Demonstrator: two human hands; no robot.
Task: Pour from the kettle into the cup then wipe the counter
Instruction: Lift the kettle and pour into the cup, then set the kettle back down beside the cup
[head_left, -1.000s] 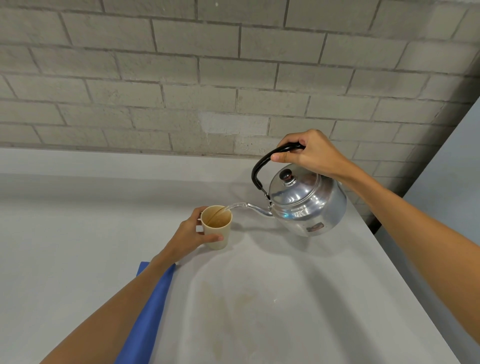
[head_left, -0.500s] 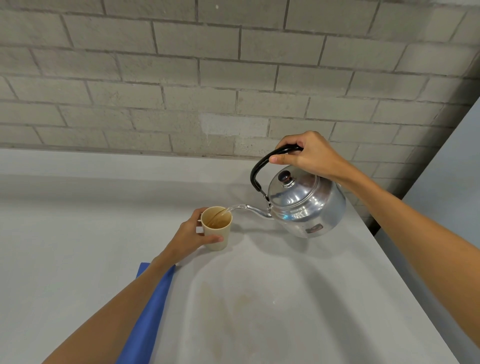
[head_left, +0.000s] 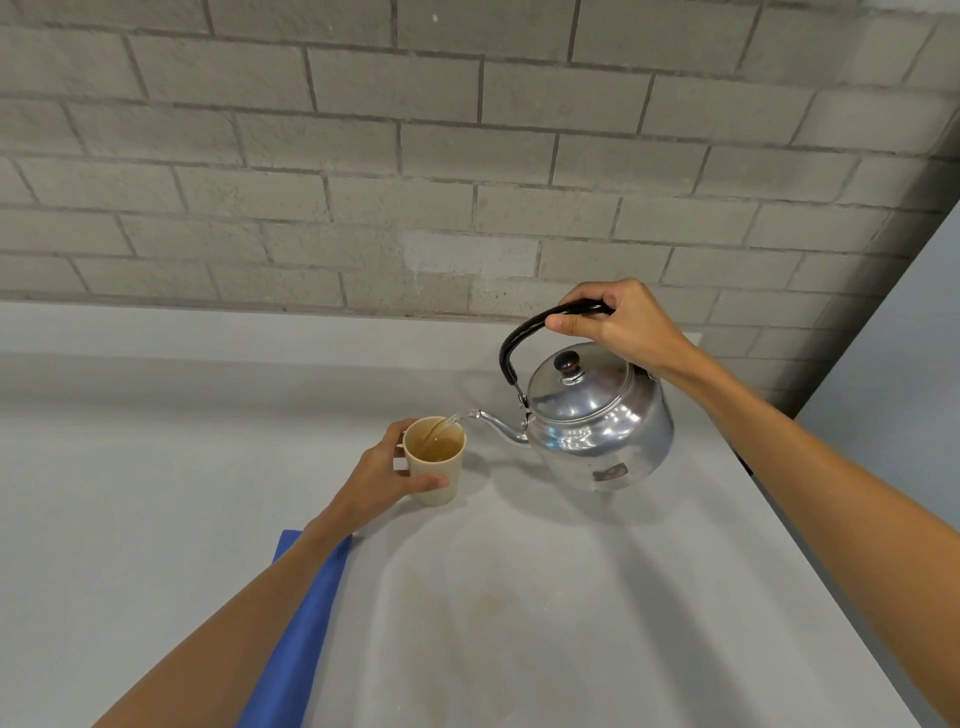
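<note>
**Still pouring: little has moved, cup filling**

Nearest me, the blue cloth (head_left: 298, 623) lies flat on the counter (head_left: 519, 623), partly under my left forearm, untouched. Faint brownish stains show on the counter surface just right of it; I judge that is where the wipe belongs.

Further out, my left hand (head_left: 382, 480) is wrapped around the cup (head_left: 435, 460), thumb across the front, fingers behind. The cup stands upright on the counter, same spot as a second ago. Liquid shows inside, well below the rim; the level is hard to compare across frames.

Beyond, a thin stream runs from the spout (head_left: 493, 423) into the cup's far edge, as it did half a second back. The spout tip sits just beside the rim, apart from it.

Farthest, my right hand (head_left: 618, 325) is closed around the black handle (head_left: 524, 332) of the kettle (head_left: 597, 421), which is tipped toward the cup and held off the counter. Tilt and position barely differ from the previous two frames.

Judgement: the pour is mid-way and steady. Next comes levelling the kettle and setting it down. Risk: the stream enters close to the rim, so a small drift could spill.
</note>
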